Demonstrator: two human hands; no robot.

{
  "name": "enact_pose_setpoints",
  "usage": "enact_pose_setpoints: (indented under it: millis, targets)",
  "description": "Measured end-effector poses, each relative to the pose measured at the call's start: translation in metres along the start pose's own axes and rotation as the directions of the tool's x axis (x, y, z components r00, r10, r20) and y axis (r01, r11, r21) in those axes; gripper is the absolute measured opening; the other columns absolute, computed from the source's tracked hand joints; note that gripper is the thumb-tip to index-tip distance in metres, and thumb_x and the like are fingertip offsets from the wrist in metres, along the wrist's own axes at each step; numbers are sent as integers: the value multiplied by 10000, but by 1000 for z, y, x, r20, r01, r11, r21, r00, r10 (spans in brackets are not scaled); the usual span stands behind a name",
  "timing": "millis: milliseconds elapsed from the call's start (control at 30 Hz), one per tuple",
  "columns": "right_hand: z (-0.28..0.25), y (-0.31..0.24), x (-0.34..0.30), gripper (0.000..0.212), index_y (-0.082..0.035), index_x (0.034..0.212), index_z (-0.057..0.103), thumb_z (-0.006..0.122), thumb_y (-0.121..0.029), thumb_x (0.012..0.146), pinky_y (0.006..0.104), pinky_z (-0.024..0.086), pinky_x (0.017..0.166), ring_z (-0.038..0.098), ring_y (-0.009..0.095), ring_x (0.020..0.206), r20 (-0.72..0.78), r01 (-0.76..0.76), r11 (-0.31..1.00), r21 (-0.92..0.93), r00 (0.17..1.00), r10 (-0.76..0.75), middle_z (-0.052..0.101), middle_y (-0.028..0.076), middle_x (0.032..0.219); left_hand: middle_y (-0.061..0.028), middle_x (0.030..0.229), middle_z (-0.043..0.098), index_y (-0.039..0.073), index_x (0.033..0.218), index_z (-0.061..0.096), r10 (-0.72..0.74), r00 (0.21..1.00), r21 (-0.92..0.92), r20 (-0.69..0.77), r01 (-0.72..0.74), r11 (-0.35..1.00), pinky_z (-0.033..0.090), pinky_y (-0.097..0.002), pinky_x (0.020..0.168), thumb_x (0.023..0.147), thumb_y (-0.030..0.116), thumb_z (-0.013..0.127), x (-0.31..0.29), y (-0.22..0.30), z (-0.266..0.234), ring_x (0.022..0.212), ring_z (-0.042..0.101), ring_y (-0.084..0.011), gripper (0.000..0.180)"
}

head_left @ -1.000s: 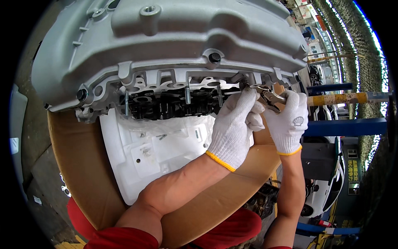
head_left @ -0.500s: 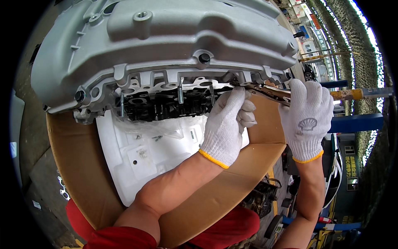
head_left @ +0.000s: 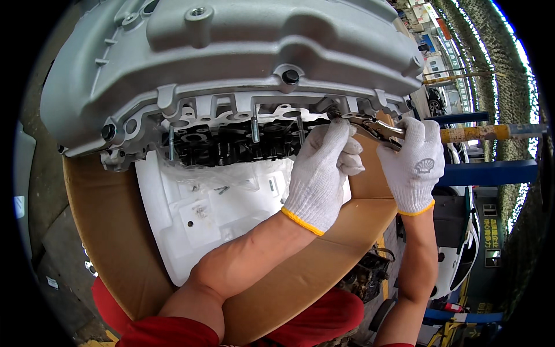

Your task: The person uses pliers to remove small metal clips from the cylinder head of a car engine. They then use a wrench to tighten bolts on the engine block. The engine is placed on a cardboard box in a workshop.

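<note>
Presently, head view: a large silver-grey cast metal engine cover (head_left: 231,63) spans the top and serves as landmark.
Metal tool (head_left: 365,124): shiny and slim, seemingly pliers-like, just below the cover's right end; its tip is partly hidden.
Right hand (head_left: 413,162): in a white knit glove with yellow cuff, below the cover's right corner, fingers curled around the tool's handle, gripping it.
Left hand (head_left: 321,168): in a matching glove, below the cover's right part, thumb up and fingers folded at the tool's tip; I cannot tell whether they pinch anything.
Threaded steel stud (head_left: 255,130): upright below the cover's middle, one of several before the black engine interior (head_left: 225,150).
White moulded plastic panel (head_left: 173,237): below the cover, small metal pieces on it, within a brown cardboard box (head_left: 104,225).
Step in hand: apparently working a fastener under the cover's right end.
Next move: would call for a steady tip while the right hand swings the handle.
</note>
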State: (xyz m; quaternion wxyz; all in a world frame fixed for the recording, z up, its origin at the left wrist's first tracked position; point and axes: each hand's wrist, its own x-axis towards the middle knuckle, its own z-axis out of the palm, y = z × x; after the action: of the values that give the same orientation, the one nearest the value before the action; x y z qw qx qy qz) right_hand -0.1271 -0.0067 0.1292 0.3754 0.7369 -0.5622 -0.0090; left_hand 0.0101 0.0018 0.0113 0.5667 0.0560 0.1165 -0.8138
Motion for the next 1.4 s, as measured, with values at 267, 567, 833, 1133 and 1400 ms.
enact_pose_setpoints:
  millis: [267, 567, 833, 1133, 1400]
  targets:
    - [4, 8, -2, 601, -101, 1131, 643, 975, -262, 657, 502, 513, 839, 638, 367, 966, -91, 113, 994, -8, 989, -113, 606, 118, 1031, -40, 850, 688, 54, 1079, 685, 39, 999, 78, 21, -40, 996, 562, -273, 664, 1093, 358, 742, -1, -11, 3, 691, 618, -95, 309]
    - [-18, 19, -4, 669, -64, 1010, 610, 1040, -409, 631, 483, 485, 797, 594, 342, 910, 57, 79, 984, 160, 994, -90, 575, 120, 982, 4, 784, 652, 56, 940, 657, -68, 992, 647, 106, -17, 762, 520, -249, 668, 1096, 508, 701, -4, -40, -22, 696, 581, -61, 481]
    - [26, 50, -68, 650, -29, 1021, 608, 1051, -312, 639, 362, 530, 797, 603, 219, 876, 338, -346, 684, 643, 929, 153, 568, 84, 991, -92, 847, 752, -4, 1047, 756, 85, 924, 907, 372, -382, 177, 564, -338, 694, 1023, 388, 797, -14, -24, -23, 748, 702, -164, 394]
    - [20, 12, -88, 874, -4, 1269, 619, 1043, -396, 614, 477, 514, 1003, 601, 347, 1155, 388, -213, 567, 796, 898, -207, 605, 164, 1164, -134, 738, 702, 51, 1133, 774, -18, 780, 756, 625, -611, -235, 554, -410, 593, 980, 285, 797, -17, -6, -6, 632, 706, -336, 281]
    - [19, 3, -105, 380, -12, 1171, 573, 805, -17, 870, 368, 546, 815, 618, 211, 858, 402, -492, 324, 808, 862, 308, 638, 119, 967, -139, 864, 765, 30, 1276, 736, -211, 727, 713, 653, -685, -149, 589, -363, 686, 1063, 299, 706, -24, -12, 11, 742, 762, -261, 344]
